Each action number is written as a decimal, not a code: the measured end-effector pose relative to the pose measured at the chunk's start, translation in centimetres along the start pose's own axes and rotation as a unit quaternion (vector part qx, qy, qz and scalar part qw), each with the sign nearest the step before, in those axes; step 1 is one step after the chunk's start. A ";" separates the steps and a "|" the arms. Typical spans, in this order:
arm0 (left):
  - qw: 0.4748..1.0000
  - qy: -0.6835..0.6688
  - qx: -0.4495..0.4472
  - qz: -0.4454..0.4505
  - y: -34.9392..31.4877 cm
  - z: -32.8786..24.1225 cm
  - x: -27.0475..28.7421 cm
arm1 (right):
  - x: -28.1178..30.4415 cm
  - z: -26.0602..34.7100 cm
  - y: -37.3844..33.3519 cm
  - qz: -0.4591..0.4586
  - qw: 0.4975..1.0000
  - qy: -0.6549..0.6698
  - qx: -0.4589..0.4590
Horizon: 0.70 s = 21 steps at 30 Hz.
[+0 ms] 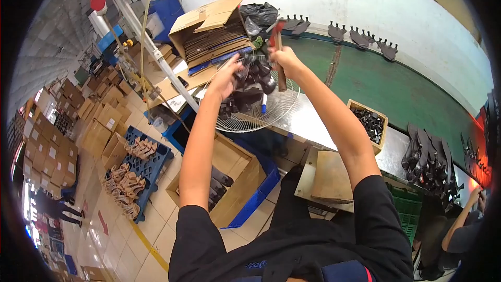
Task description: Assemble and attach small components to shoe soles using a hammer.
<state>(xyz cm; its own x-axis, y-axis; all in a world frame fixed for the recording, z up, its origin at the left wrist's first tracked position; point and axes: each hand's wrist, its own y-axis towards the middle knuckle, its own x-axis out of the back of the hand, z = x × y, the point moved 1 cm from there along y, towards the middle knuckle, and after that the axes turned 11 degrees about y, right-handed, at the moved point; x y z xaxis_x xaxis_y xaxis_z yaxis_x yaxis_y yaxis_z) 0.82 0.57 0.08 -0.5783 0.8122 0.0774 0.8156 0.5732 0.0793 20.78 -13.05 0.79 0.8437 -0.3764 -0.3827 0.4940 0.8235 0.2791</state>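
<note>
- Round white wire basket (245,124): middle hidden by glossy black pieces (244,99).
- Left hand (223,81), basket's left: blurred, grip unclear.
- Right hand (286,61), basket's right: holding red-headed, wooden-handled hammer (282,77).

"What lies straight ahead?"
"A wire basket (287,107), with shoe parts (248,99) and a marker (263,105) in it."
"Behind that?"
"An upper carton (203,18), leftward; a bag (259,14) just right of it."
"To the right?"
"A parts box (383,134) on the bench (313,117), then a pile of soles (429,156). A row of soles (361,37) lines the far edge of the belt (391,89)."
"The floor?"
"A lower carton (240,185) below the basket; left of it, a pallet (164,154) bearing shoes (122,183), probably; that side is bent."
</note>
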 end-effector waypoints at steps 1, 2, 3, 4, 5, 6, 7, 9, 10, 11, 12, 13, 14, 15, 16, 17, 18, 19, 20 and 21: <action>0.997 -0.033 0.061 -0.023 -0.5 1.4 -0.1 | 1.5 -1.2 0.0 -0.064 0.995 -0.003 -0.080; 0.992 -0.046 0.109 -0.054 -0.9 2.6 -1.9 | 4.3 -2.3 -0.2 -0.139 0.977 -0.011 -0.159; 0.990 0.006 0.122 -0.077 -0.9 1.8 -0.1 | 3.7 -2.9 0.0 -0.172 0.976 -0.011 -0.130; 0.991 -0.031 0.111 -0.070 -1.0 2.4 -0.6 | 6.4 -3.7 -0.5 -0.191 0.972 -0.061 -0.125; 0.989 -0.065 0.109 -0.082 -2.0 3.2 0.7 | 6.3 -4.4 -1.5 -0.184 0.972 -0.060 -0.132; 0.987 -0.066 0.113 -0.098 -3.1 3.8 2.6 | 5.4 -5.1 -2.8 -0.182 0.971 -0.027 -0.150; 0.986 -0.102 0.083 -0.104 -3.3 3.8 3.2 | 6.1 -4.8 -3.6 -0.192 0.969 0.003 -0.159; 0.981 -0.162 0.032 -0.100 -3.0 3.2 3.3 | 8.0 -3.8 -4.6 -0.199 0.964 0.013 -0.174; 0.986 -0.137 0.026 -0.091 -2.6 2.9 2.8 | 9.1 -3.3 -5.0 -0.209 0.959 0.026 -0.189; 0.990 -0.111 0.020 -0.081 -2.1 2.5 2.1 | 10.3 -2.8 -5.6 -0.218 0.958 0.024 -0.183; 0.990 -0.110 0.018 -0.081 -2.2 2.6 2.4 | 10.0 -2.2 -6.3 -0.221 0.961 0.061 -0.157; 0.995 0.006 0.033 -0.089 -2.1 3.0 2.5 | 10.0 -1.6 -6.9 -0.226 0.960 0.098 -0.131; 0.987 0.122 0.047 -0.094 -1.9 3.5 2.5 | 10.2 -0.7 -7.4 -0.200 0.962 0.117 -0.143; 0.987 0.124 0.046 -0.092 -1.7 4.1 2.5 | 10.6 0.1 -8.2 -0.202 0.962 0.119 -0.141; 0.971 0.225 0.036 -0.071 -1.6 5.0 3.0 | 10.4 0.7 -9.0 -0.161 0.969 0.127 -0.137; 0.944 0.325 0.027 -0.049 -1.6 6.0 3.4 | 10.3 1.3 -10.1 -0.120 0.975 0.135 -0.132; 0.880 0.457 -0.130 -0.021 -2.4 7.3 5.1 | 9.2 2.2 -11.6 -0.076 0.981 0.120 -0.132; 0.843 0.507 -0.169 0.056 -2.2 6.6 0.6 | 11.4 3.8 -14.9 -0.073 0.986 0.091 -0.122; 0.772 0.591 -0.193 0.129 -2.8 6.5 0.0 | 10.8 5.6 -17.6 -0.072 0.987 0.049 -0.133; 0.755 0.624 -0.134 0.154 -3.9 6.2 -2.4 | 11.0 7.4 -20.5 -0.081 0.987 0.005 -0.141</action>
<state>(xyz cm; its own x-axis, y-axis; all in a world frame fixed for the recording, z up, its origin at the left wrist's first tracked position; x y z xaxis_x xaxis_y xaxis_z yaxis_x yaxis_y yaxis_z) -0.82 -2.92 -6.57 -0.0676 0.0723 0.9951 0.9787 0.1988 0.0520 21.45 -37.23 -2.57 0.7562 -0.5091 -0.4111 0.5419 0.8393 -0.0425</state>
